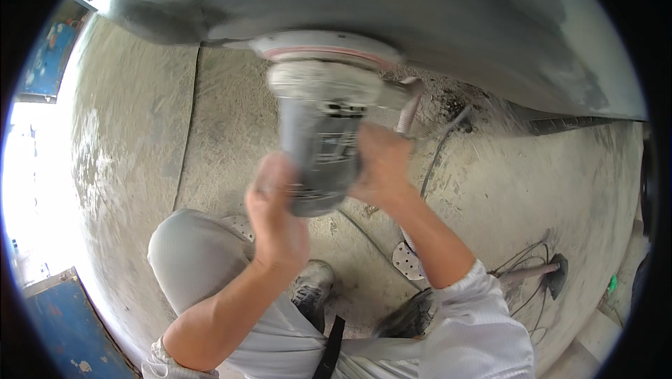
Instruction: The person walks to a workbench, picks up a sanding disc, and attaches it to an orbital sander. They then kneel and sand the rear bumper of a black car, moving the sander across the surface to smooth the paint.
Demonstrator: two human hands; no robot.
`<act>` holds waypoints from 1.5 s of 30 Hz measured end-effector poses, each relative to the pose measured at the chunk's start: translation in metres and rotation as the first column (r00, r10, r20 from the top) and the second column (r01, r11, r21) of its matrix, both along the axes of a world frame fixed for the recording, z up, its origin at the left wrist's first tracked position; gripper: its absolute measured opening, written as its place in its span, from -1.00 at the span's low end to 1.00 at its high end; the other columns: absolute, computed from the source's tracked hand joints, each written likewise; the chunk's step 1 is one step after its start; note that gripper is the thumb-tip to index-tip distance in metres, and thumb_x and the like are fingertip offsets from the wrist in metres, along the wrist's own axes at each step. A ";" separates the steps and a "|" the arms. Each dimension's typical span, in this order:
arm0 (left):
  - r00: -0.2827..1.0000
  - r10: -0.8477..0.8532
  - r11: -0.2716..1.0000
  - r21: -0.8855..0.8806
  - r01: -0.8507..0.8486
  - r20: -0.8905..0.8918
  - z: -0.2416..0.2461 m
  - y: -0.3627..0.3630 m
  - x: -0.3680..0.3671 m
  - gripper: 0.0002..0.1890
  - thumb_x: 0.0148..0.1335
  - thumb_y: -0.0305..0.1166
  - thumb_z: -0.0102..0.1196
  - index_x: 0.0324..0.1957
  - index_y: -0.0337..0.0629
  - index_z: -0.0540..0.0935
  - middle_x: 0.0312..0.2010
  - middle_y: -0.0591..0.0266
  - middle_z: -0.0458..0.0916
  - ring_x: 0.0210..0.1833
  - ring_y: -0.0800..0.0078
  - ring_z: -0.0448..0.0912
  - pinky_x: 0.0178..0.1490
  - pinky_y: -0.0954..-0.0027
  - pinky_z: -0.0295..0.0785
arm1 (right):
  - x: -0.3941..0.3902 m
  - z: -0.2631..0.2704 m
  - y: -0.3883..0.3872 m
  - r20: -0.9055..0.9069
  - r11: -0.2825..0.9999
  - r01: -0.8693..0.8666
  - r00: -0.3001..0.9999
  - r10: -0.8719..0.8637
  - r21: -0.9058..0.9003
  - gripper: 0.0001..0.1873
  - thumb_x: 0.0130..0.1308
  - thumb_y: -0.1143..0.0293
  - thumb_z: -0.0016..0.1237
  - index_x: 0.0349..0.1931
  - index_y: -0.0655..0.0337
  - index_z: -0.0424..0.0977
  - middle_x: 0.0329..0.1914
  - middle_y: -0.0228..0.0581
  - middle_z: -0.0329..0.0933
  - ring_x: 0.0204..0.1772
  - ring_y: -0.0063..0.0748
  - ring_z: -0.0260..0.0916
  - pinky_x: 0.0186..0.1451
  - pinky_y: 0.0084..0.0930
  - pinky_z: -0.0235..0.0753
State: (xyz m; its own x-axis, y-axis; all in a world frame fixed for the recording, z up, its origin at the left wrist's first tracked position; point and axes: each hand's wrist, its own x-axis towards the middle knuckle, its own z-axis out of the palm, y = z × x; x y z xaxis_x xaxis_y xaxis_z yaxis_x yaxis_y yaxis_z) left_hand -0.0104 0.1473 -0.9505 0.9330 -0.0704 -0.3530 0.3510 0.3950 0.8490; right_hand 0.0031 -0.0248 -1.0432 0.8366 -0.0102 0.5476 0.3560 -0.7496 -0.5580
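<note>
My left hand [275, 206] and my right hand [382, 166] grip the grey body of a power sander [325, 137] from both sides, blurred. Its round pad [325, 48], white with a pink-red layer, lies against the lower part of a large grey curved panel [367, 1]; the contact face is hidden. A ribbed hose [408, 116] leads from the sander's right side down past my right forearm. The fingers behind the body are partly hidden.
Perforated sanding discs [408, 261] lie on the concrete floor [488, 185] near my shoes [313, 287]. Thin cables [189, 127] cross the floor. A tool with looped cords [556, 274] lies at the right. Blue metal panels [73, 326] stand at the left.
</note>
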 end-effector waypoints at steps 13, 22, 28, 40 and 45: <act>0.921 0.300 0.944 -0.063 -0.324 -0.250 -0.020 0.012 0.038 -0.56 0.41 -0.06 0.13 0.03 -0.26 0.66 -0.01 0.05 0.74 0.10 0.17 0.73 0.24 0.13 0.62 | 0.018 0.003 0.022 -0.164 0.999 -0.041 0.985 0.046 0.034 -0.60 -0.11 0.39 0.33 -0.24 0.20 0.48 -0.35 -0.05 0.55 -0.24 0.17 0.60 -0.22 0.05 0.55; 0.928 0.292 0.956 0.039 -0.291 -0.230 -0.018 -0.077 -0.015 -0.27 0.46 0.06 0.28 0.34 -0.46 0.57 0.20 -0.04 0.65 0.35 0.22 0.57 0.51 0.19 0.36 | -0.026 -0.008 -0.063 -0.077 1.000 -0.007 0.997 0.008 0.012 -0.44 -0.01 0.05 0.44 -0.26 0.25 0.43 -0.36 -0.01 0.47 -0.28 0.14 0.54 -0.22 0.03 0.50; 0.905 0.373 0.927 0.045 -0.372 -0.204 0.012 -0.006 0.025 -0.25 0.52 0.20 0.01 0.32 -0.39 0.56 0.18 -0.19 0.68 0.15 0.04 0.71 0.34 -0.02 0.57 | 0.015 0.006 0.020 -0.065 0.991 -0.113 0.991 0.118 0.069 -0.53 -0.12 0.36 0.45 -0.19 0.26 0.53 -0.31 -0.10 0.57 -0.24 0.04 0.62 -0.17 -0.06 0.59; 0.911 0.235 0.955 -0.095 -0.281 -0.338 0.012 -0.013 0.017 -0.24 0.47 0.14 0.04 0.39 -0.38 0.47 0.26 -0.22 0.63 0.24 -0.03 0.64 0.38 -0.10 0.54 | -0.015 0.023 -0.003 -0.100 0.994 -0.046 0.993 0.056 0.096 -0.55 -0.18 0.56 0.34 -0.15 0.26 0.61 -0.21 -0.07 0.63 -0.11 0.10 0.64 -0.05 -0.03 0.62; 0.928 0.168 0.971 -0.105 -0.213 -0.332 -0.006 -0.057 0.010 -0.29 0.43 0.11 0.13 0.30 -0.37 0.53 0.15 -0.14 0.70 0.13 0.03 0.70 0.27 -0.03 0.62 | -0.036 0.014 -0.054 -0.046 1.000 0.026 0.999 -0.026 -0.011 -0.48 -0.16 0.50 0.34 -0.06 0.24 0.60 -0.18 -0.07 0.60 -0.15 0.15 0.60 -0.10 -0.03 0.58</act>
